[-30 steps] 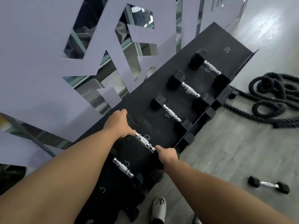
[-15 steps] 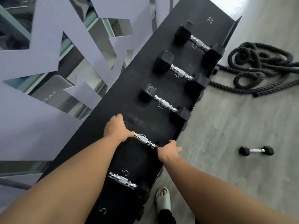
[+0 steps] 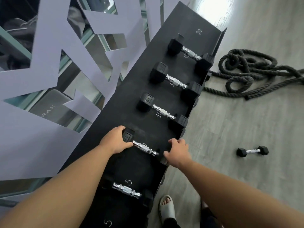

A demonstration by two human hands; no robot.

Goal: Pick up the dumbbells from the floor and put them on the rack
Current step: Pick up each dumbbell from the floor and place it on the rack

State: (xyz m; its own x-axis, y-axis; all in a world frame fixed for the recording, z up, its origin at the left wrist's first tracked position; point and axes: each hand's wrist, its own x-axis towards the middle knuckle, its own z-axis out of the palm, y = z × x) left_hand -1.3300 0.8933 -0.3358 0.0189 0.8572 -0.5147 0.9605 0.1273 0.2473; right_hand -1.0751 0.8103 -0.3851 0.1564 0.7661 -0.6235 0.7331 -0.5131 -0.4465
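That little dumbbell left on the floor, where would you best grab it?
Grip the small dumbbell by its chrome handle, between the two black hex heads, coming down from above with one of the hands. It lies flat on the floor with nothing touching it, so the bar is open to fingers.

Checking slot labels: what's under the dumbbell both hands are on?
Under the dumbbell lies the black rack shelf, with a painted number partly visible behind the handle. Left hand and right hand cover both heads, hiding what's beneath.
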